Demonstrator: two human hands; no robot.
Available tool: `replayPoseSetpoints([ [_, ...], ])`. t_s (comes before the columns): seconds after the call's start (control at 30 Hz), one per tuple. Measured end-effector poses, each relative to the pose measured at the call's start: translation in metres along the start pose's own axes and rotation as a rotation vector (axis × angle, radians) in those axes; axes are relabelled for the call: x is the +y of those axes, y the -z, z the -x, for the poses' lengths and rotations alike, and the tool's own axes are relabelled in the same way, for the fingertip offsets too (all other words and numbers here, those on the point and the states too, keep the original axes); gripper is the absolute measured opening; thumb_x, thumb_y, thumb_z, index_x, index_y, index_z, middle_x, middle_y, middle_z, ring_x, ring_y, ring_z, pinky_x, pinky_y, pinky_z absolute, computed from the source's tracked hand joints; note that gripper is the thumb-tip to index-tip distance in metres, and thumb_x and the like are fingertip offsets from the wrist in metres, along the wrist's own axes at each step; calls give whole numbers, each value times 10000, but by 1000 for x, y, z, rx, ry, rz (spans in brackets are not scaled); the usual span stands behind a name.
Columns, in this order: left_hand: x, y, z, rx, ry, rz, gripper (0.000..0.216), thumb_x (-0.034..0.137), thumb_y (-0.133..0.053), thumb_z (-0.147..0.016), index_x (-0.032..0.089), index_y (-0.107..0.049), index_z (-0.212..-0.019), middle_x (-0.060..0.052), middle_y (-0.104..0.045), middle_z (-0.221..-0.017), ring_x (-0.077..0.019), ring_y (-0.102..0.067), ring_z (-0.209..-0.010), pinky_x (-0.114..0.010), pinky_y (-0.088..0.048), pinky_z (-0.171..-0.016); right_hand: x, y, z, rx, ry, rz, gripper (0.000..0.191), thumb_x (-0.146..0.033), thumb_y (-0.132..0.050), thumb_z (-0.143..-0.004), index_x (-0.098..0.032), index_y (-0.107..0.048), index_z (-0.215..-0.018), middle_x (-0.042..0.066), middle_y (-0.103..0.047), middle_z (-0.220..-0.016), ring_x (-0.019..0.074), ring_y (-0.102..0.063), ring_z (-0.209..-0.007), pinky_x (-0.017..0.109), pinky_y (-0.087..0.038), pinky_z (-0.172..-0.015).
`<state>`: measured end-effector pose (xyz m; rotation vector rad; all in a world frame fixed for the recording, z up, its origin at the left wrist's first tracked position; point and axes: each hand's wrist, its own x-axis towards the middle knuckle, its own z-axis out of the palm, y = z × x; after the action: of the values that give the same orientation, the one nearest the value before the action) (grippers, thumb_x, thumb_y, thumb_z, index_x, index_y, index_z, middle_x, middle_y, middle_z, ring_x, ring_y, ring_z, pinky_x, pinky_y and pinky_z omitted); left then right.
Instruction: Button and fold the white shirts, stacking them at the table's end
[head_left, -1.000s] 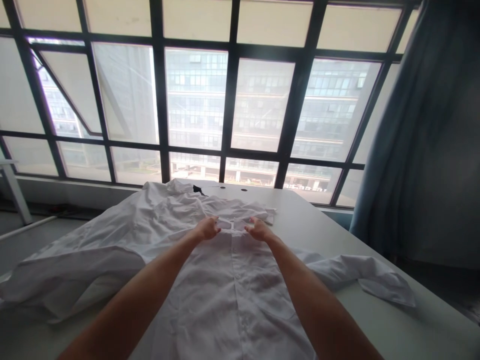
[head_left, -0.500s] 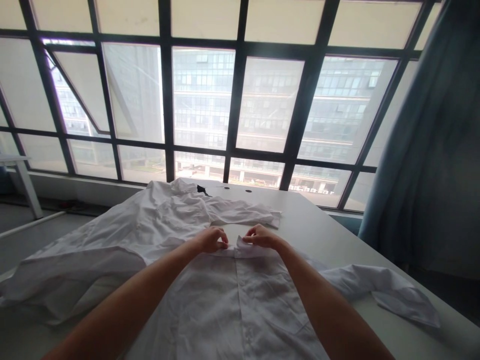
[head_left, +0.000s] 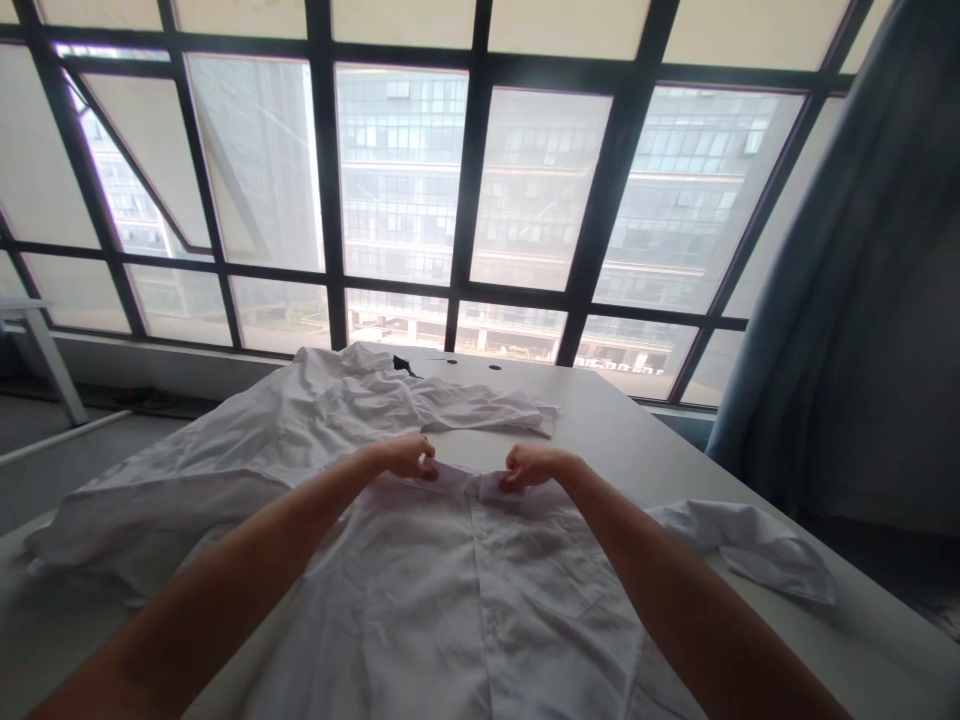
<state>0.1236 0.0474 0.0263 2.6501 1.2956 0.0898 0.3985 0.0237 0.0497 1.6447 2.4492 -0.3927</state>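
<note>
A plain white shirt [head_left: 465, 590] lies on a white table [head_left: 622, 440] beside a blue-grey curtain [head_left: 862, 300].

Ahead of you a white table [head_left: 630, 440] runs toward a wall of dark-framed windows [head_left: 472, 190], with office buildings [head_left: 405, 180] hazy beyond the glass. On your left a heap of other white garments [head_left: 247, 440] lies crumpled on the table, a small black patch [head_left: 403, 366] showing at its far end. A blue-grey curtain [head_left: 862, 280] hangs at your right.
</note>
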Motion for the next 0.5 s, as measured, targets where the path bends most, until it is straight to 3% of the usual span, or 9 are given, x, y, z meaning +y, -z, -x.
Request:
replayPoseSetpoints([
  [0.07, -6, 4, -2, 20, 22, 118, 242, 406, -669, -750, 170, -688, -797, -13, -654, -737, -172, -596, -697, -229, -432, -608, 4, 7, 3, 16, -19, 9, 208, -340, -725, -722, -143, -693, -663, 19, -626, -641, 140, -532, -626, 231, -355, -551],
  [0.13, -10, 9, -6, 154, 28, 194, 237, 389, -662, -736, 157, -677, -783, -1, -631, -683, -163, -583, -660, -219, -411, -568, 9, 14, 4, 70, -32, -44, 158, -301, -730, -703, -150, -686, -684, 14, -639, -659, 140, -549, -635, 221, -364, -550],
  [0.27, -5, 25, -20, 411, 87, 166, 245, 311, -650, -766, 134, -682, -932, -38, -684, -788, -194, -630, -734, -252, -464, -653, 16, 30, -6, 267, -118, -232, 99, -215, -727, -673, -166, -700, -754, 14, -683, -710, 149, -607, -666, 210, -405, -573],
  [0.37, 6, 40, -35, 453, 154, -5, 281, 285, -652, -804, 153, -671, -1052, -86, -710, -941, -247, -661, -888, -309, -497, -781, 17, 43, -20, 393, -208, -237, 118, -204, -733, -653, -160, -718, -761, 56, -708, -773, 193, -641, -745, 234, -431, -612],
  [0.5, 18, 53, -59, 449, 198, -98, 217, 212, -648, -815, 156, -681, -1022, -133, -690, -1049, -301, -652, -1012, -384, -498, -865, 17, 50, -44, 524, -372, -266, 215, -240, -756, -644, -132, -737, -829, 138, -722, -830, 267, -672, -834, 279, -471, -652],
])
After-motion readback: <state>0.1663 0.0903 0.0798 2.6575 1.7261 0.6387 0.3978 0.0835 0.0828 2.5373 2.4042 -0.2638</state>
